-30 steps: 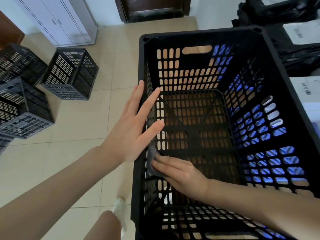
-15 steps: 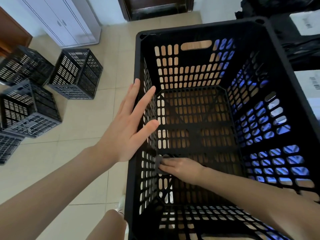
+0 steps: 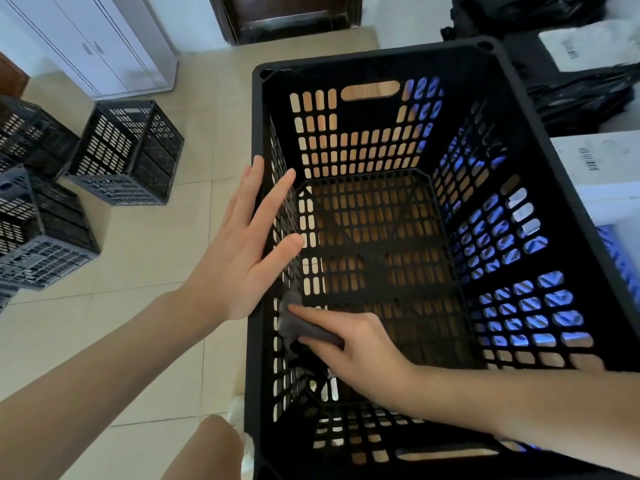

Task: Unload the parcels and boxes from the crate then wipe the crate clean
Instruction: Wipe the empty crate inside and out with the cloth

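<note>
Right hand (image 3: pixel 356 344) and its grey cloth (image 3: pixel 293 326) have slid slightly nearer the left inner wall of the black crate (image 3: pixel 381 60) than half a second ago, while the left hand (image 3: pixel 239 251) stays flat against that wall's outer face, fingers straight and spread, gripping nothing. The cloth is pinched between the right index finger and the fingers beneath it and pressed to the slotted wall low down; the thumb is hidden behind the hand, and most of the cloth is covered. The crate, holding no parcels, fills the middle of the view, its near end cut off by the bottom edge. To its right, a white parcel (image 3: pixel 602 161) and black bags (image 3: pixel 581 95) are partly out of frame, their labels too blurred to read. Other black crates (image 3: pixel 128 154) sit on the tiled floor (image 3: pixel 156 237) at the left.
</note>
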